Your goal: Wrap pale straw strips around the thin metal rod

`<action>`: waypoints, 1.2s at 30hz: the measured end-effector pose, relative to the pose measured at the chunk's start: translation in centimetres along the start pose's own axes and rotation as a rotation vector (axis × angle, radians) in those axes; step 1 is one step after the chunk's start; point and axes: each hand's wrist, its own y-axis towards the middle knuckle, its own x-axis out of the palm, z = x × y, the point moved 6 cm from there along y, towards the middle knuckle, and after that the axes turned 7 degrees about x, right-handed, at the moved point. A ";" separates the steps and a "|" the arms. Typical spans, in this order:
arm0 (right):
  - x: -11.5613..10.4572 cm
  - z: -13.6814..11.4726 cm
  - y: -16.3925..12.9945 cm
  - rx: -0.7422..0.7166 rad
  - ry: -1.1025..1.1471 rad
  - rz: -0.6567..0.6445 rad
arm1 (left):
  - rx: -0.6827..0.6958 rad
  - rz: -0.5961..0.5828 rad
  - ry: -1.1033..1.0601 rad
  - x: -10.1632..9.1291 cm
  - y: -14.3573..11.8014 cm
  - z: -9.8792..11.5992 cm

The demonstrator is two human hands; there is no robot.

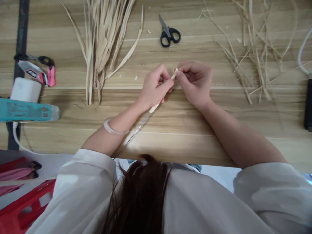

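Note:
My left hand [155,86] is closed round a thin metal wire [138,128] whose upper part is wrapped in a pale dried-husk strip [154,108]. The wrapped part runs slantwise under my fingers and comes out at my thumb tip. There my right hand [196,83] pinches the small curled end of the husk strip [175,70] between thumb and forefinger. Below the wrapping the bare wire slopes down to the left, toward the table's front edge. My other right fingers are curled in, and the wire's upper tip is hard to make out.
Black-handled scissors [167,35] lie beyond my hands. A bundle of dried husk strips [104,42] lies at the back left, thin loose strands [258,58] at the right. Along the left are a teal tube [26,110], a white charger [26,89] and a pink-and-black tool [51,75].

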 end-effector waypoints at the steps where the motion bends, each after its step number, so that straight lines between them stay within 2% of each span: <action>1: 0.0 0.0 0.0 0.004 0.009 -0.004 | 0.010 -0.006 0.006 0.0 0.0 0.1; 6: 0.0 -0.1 0.0 -0.014 0.015 0.010 | 0.041 -0.021 -0.009 0.0 -0.2 0.8; 17: 0.0 -0.2 0.0 0.001 -0.017 0.004 | 0.047 -0.004 0.016 0.0 0.2 -0.5; 23: 0.1 -0.4 0.0 -0.030 -0.006 -0.003 | 0.111 -0.021 -0.015 0.1 0.1 0.1; 27: 0.0 -0.5 0.0 -0.075 0.006 0.010 | 0.061 -0.008 -0.058 0.1 0.0 0.1; 31: 0.0 -0.5 0.1 -0.099 0.019 0.009 | 0.058 -0.008 -0.156 0.1 0.2 0.2; 36: -0.1 -0.8 0.2 -0.119 0.050 0.030 | 0.052 -0.018 -0.180 0.1 0.4 -0.2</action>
